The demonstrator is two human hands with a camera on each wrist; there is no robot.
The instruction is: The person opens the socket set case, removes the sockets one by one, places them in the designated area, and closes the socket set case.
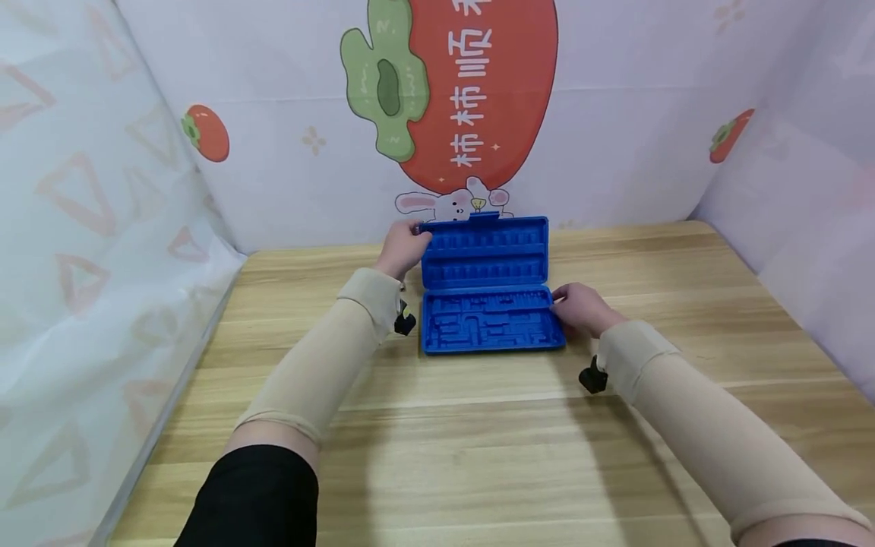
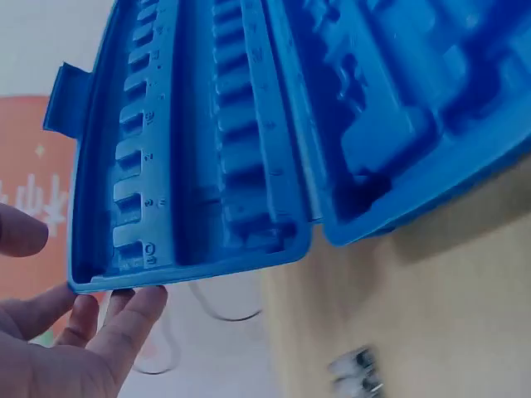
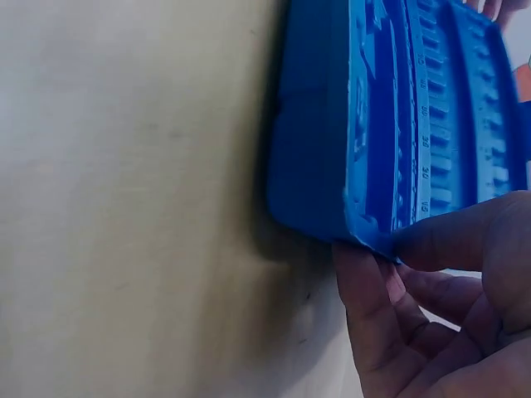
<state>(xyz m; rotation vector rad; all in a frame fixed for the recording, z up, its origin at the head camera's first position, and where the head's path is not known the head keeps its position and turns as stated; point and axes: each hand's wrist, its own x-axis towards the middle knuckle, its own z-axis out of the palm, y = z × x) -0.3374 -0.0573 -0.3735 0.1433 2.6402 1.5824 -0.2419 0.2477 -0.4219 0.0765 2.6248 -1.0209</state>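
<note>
A blue plastic tool case point(image 1: 491, 323) lies open on the table, its lid point(image 1: 485, 254) raised at the back. Moulded slots line both halves, with small numbers on the lid. At the lid's upper left corner is my left hand point(image 1: 403, 247). In the left wrist view its fingers point(image 2: 133, 327) touch the lid's outer edge, while the thumb stays apart from it. My right hand point(image 1: 582, 308) pinches the right side of the case's base, thumb on the rim and fingers point(image 3: 365, 307) against the outside.
A small silver metal piece point(image 2: 357, 373) lies on the wooden table point(image 1: 478, 448) beside the case. Behind stands a white printed cloth point(image 1: 273, 175), with more cloth at both sides. Black wrist cameras point(image 1: 405, 319) hang under the sleeves.
</note>
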